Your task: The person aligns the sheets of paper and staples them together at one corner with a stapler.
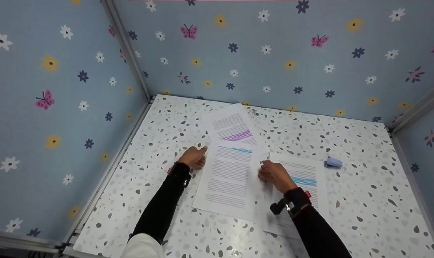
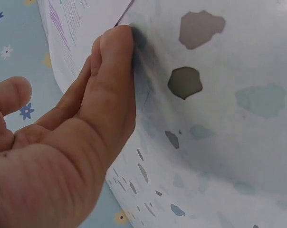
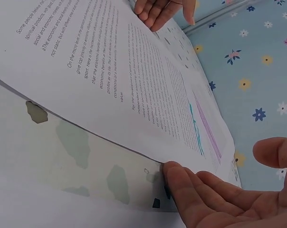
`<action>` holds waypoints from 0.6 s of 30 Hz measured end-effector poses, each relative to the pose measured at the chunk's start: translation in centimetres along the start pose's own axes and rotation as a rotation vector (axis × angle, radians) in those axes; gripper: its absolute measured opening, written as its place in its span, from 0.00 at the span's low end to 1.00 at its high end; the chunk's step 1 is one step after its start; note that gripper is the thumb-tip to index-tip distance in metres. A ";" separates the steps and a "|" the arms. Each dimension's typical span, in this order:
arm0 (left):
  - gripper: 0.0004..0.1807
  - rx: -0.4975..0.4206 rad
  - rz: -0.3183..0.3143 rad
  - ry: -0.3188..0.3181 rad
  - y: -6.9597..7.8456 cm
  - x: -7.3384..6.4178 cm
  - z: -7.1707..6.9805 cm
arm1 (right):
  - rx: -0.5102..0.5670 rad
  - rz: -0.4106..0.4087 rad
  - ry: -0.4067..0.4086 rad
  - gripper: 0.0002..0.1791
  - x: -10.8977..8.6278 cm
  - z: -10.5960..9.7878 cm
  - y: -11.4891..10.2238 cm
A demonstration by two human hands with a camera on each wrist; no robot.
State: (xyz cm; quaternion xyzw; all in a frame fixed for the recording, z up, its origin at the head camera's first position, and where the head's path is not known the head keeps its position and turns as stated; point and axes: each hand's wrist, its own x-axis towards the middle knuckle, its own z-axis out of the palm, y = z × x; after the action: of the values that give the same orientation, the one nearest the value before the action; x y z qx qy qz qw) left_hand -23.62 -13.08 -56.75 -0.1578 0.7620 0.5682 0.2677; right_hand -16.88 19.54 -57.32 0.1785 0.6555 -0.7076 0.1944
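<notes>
A printed sheet (image 1: 228, 179) with blue highlighter near its top lies between my two hands. It overlaps another printed sheet (image 1: 226, 120), marked in purple, at its far end. My left hand (image 1: 194, 157) is at the left edge of the middle sheet. Its fingers (image 2: 116, 66) extend with the fingertips right at the paper's edge, and the thumb is held apart. At the opposite edge is my right hand (image 1: 277, 175), its fingertips meeting the sheet's border in the right wrist view. These fingers (image 3: 181, 183) are lightly bent and the thumb stands away from them.
Partly under my right hand and forearm lies a third printed sheet (image 1: 319, 200) with blue highlighter. A small light-blue stapler (image 1: 333, 162) sits beyond its upper right corner. Patterned wall panels (image 1: 253, 64) enclose the speckled table (image 1: 367, 186) at the back and sides.
</notes>
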 end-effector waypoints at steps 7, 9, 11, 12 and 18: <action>0.29 -0.028 -0.023 -0.027 0.1 0.1 -0.1 | 0.018 0.010 0.013 0.21 0.5 0.0 0.0; 0.28 -0.030 -0.029 -0.047 0.3 0.1 0.0 | 0.015 0.014 0.010 0.19 0.6 0.0 -0.1; 0.26 -0.035 -0.040 -0.072 0.4 0.3 0.1 | 0.010 0.018 0.004 0.18 0.8 0.2 -0.1; 0.25 -0.034 -0.042 -0.087 0.4 0.4 0.2 | 0.004 0.020 -0.001 0.18 0.9 0.4 -0.1; 0.20 -0.048 -0.003 -0.151 0.0 0.7 0.8 | -0.047 0.035 -0.021 0.23 1.2 1.6 0.1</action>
State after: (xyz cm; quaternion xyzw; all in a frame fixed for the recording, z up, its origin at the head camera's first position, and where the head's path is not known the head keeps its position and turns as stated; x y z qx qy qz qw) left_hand -23.98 -12.26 -57.27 -0.1220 0.7257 0.5959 0.3213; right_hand -17.83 17.89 -57.89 0.1779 0.6667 -0.6903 0.2175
